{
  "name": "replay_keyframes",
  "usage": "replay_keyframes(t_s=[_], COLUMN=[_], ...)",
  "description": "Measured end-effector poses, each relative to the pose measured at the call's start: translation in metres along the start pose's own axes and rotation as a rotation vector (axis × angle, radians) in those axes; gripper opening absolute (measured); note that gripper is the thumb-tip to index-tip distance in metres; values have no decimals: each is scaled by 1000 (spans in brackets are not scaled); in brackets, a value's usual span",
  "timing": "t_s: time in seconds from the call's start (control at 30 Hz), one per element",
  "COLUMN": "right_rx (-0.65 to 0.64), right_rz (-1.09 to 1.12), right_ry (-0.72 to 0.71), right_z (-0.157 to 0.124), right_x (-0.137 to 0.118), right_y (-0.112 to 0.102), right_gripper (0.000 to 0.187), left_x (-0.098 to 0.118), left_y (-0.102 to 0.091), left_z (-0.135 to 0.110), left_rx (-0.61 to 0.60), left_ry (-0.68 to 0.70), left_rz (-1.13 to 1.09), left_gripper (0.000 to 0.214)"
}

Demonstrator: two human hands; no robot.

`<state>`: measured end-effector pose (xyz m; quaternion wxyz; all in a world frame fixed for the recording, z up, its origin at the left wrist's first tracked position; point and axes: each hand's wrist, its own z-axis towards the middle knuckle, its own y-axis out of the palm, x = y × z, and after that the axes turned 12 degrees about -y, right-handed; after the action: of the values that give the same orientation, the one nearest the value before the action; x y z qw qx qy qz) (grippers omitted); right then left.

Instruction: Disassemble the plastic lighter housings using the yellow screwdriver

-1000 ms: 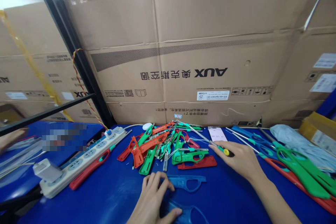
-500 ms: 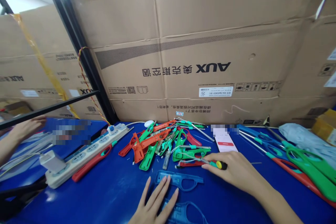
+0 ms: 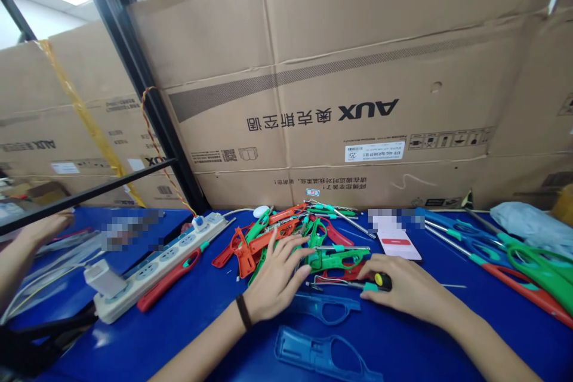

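Observation:
My left hand (image 3: 276, 277), with a dark band on its wrist, reaches over the pile of red and green lighter casings (image 3: 244, 250). Its fingers are spread and its palm faces down; whether it touches the parts below is hidden. In my right hand (image 3: 403, 286) is a screwdriver (image 3: 383, 280) with a yellow and black handle, gripped between thumb and fingers. A teal piece shows at the same fingertips, beside a thin metal rod and wires. Two blue casing halves (image 3: 320, 352) lie in front of me, the farther one partly covered by my left hand.
A white power strip (image 3: 156, 268) with a plugged-in adapter and a red lighter (image 3: 168, 283) are at left. Behind my right hand lies a phone (image 3: 396, 239). Long lighters (image 3: 501, 286) lie at right. Cardboard (image 3: 313, 89) walls the back; another person's hand (image 3: 47, 227) is far left.
My left hand has moved forward from the blue casing halves to the coloured pile, uncovering the nearer half. My right hand keeps the screwdriver. The view has shifted slightly.

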<state>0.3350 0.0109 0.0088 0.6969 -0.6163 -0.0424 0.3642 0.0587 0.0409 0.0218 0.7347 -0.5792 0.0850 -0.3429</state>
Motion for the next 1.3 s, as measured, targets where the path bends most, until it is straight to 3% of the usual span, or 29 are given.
replay_keyframes(t_s=[0.2, 0.33, 0.47, 0.63, 0.77, 0.97, 1.07, 1.3], right_rx=[-13, 10, -44, -85, -92, -60, -52, -97], right_rz=[12, -12, -39, -60, -47, -10, -6, -24], right_ry=[27, 41, 98, 182, 146, 79, 6, 5], right_z=[2, 1, -4, -8, -8, -2, 3, 3], right_x=[-7, -5, 0, 4, 3, -7, -13, -13], right_y=[0, -3, -6, -10, -8, 3, 9, 6], right_gripper=[8, 16, 17, 3, 9, 17, 10, 10], left_x=[-48, -71, -62, -37, -30, -31, -32, -29], left_y=[-3, -10, -12, -3, 9, 8, 3, -3], left_z=[12, 10, 6, 4, 5, 3, 1, -2], left_rx=[142, 141, 80, 47, 14, 26, 58, -73], left_ry=[-122, -129, -51, -45, -121, -138, -134, 82], left_rz=[-15, -28, -2, 43, 48, 30, 27, -6], left_gripper=[24, 22, 19, 17, 31, 12, 11, 9])
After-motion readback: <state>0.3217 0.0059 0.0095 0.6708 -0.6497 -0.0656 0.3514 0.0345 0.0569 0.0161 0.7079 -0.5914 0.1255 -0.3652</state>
